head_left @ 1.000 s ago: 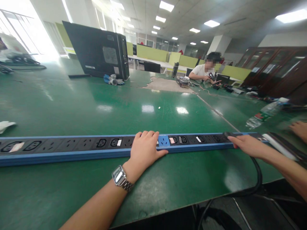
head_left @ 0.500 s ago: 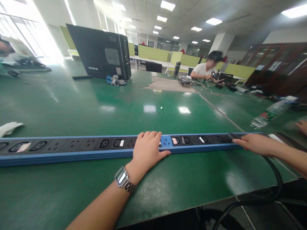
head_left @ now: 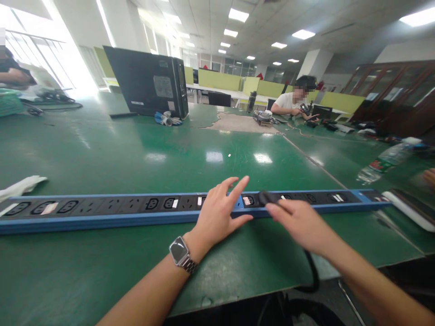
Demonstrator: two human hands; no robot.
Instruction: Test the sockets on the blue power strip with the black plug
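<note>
A long blue and black power strip (head_left: 102, 209) with several sockets lies across the green table (head_left: 136, 149) in front of me. My left hand (head_left: 219, 213), with a metal watch on the wrist, rests over the strip's middle with its fingers spread and lifted. My right hand (head_left: 299, 222) holds a black plug (head_left: 266, 197) just above the strip, next to a black socket with a red and white label. The plug's black cable (head_left: 311, 271) runs down over the table's front edge.
A black computer case (head_left: 149, 86) stands at the back left with blue and white items beside it. A plastic water bottle (head_left: 384, 160) lies at the right. A white cloth (head_left: 20, 185) lies at the left. A seated person (head_left: 292, 102) works at the far end. Another person's hand (head_left: 430, 176) shows at the right edge.
My right hand has moved left along the strip from its right end to the middle, bringing the black plug and cable. My left hand's fingers have lifted and spread.
</note>
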